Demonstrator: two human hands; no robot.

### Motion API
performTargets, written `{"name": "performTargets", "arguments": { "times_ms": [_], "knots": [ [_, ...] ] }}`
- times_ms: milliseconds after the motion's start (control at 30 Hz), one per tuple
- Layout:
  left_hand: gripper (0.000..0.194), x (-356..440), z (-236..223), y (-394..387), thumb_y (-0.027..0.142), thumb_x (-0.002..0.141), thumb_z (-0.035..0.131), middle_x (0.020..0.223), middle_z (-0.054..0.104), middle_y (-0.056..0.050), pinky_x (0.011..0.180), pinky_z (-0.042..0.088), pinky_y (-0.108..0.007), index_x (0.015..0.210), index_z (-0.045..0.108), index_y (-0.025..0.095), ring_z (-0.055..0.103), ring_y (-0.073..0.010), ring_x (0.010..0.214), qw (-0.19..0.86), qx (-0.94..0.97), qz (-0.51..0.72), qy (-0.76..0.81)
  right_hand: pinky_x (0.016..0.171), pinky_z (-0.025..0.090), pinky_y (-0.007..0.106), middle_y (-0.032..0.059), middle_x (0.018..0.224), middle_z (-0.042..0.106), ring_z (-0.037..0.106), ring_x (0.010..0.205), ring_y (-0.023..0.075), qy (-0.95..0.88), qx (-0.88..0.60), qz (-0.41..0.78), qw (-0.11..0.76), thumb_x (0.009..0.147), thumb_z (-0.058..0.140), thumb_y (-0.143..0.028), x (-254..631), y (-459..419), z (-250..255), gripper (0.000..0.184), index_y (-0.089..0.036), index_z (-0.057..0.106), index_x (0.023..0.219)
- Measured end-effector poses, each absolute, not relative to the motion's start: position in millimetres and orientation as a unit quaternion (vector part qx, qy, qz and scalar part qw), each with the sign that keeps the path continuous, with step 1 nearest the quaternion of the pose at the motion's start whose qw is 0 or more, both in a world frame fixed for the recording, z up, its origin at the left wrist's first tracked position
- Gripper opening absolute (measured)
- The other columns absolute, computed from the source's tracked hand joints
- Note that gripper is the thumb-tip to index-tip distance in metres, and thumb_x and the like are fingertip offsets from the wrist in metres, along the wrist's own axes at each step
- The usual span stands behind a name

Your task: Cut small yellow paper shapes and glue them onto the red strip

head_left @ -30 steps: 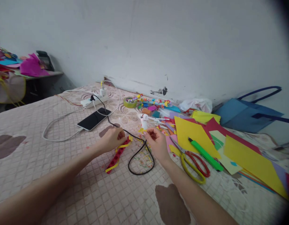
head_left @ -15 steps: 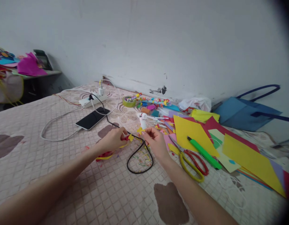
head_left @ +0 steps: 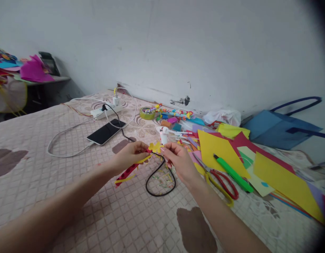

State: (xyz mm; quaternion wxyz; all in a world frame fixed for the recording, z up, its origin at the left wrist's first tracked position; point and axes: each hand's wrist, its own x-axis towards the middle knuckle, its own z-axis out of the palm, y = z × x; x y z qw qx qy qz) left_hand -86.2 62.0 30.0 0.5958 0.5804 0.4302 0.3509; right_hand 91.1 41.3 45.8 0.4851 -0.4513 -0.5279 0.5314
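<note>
My left hand [head_left: 134,153] pinches the upper end of a red strip [head_left: 128,172] with dark dots and a thin yellow ribbon along it. A small yellow flower-like cutout sits at that end. Between the thumb and fingers of my right hand [head_left: 177,157] is a yellow paper flower [head_left: 157,147], brought up against the strip's end; whether the two are joined I cannot tell. Just behind my right fingertips stands a white glue gun [head_left: 162,134]. Its black cord [head_left: 147,188] loops on the cloth below my hands, around small coloured scraps.
Scissors [head_left: 222,184] with red and yellow handles and a green cutter [head_left: 233,174] lie right, beside yellow sheets [head_left: 217,151]. A phone [head_left: 106,132] on a white cable and a power strip [head_left: 107,111] are left. Tape [head_left: 147,113] and a blue bag [head_left: 281,128] lie farther back.
My right hand's yellow flower has come together with the end of the red strip in my left hand. The strip tilted flatter, then swung partly back. The glue gun stays put.
</note>
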Motion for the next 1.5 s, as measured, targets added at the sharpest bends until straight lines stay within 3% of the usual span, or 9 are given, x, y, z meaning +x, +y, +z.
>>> {"name": "performTargets", "arguments": {
  "times_ms": [233, 1067, 1500],
  "knots": [
    [0.028, -85.7, 32.0, 55.9, 0.031, 0.073, 0.065, 0.078, 0.061, -0.002, 0.061, 0.053, -0.028, 0.092, 0.052, 0.014, 0.063, -0.0127, 0.064, 0.600, 0.569, 0.351, 0.440, 0.037, 0.023, 0.018, -0.0076, 0.053, 0.043, 0.033, 0.043, 0.0051, -0.495, -0.473, 0.555, 0.471, 0.067, 0.070, -0.035, 89.1, 43.3, 40.2, 0.023, -0.017, 0.056, 0.067],
    [0.025, -83.7, 32.8, 54.0, 0.027, 0.073, 0.065, 0.075, 0.060, 0.001, 0.059, 0.052, -0.027, 0.090, 0.051, 0.014, 0.061, -0.0108, 0.061, 0.619, 0.562, 0.353, 0.420, 0.038, 0.015, 0.021, -0.0070, 0.051, 0.043, 0.030, 0.043, 0.0054, -0.512, -0.487, 0.549, 0.446, 0.068, 0.068, -0.036, 88.7, 47.6, 36.2, 0.023, -0.016, 0.057, 0.066],
    [0.025, -84.4, 34.0, 53.1, 0.027, 0.072, 0.065, 0.075, 0.059, 0.001, 0.059, 0.051, -0.027, 0.089, 0.051, 0.014, 0.060, -0.0106, 0.062, 0.615, 0.577, 0.347, 0.411, 0.041, 0.018, 0.022, -0.0063, 0.055, 0.044, 0.032, 0.046, 0.0064, -0.521, -0.487, 0.540, 0.447, 0.067, 0.068, -0.035, 87.4, 47.6, 36.8, 0.022, -0.017, 0.057, 0.065]
  ]
}}
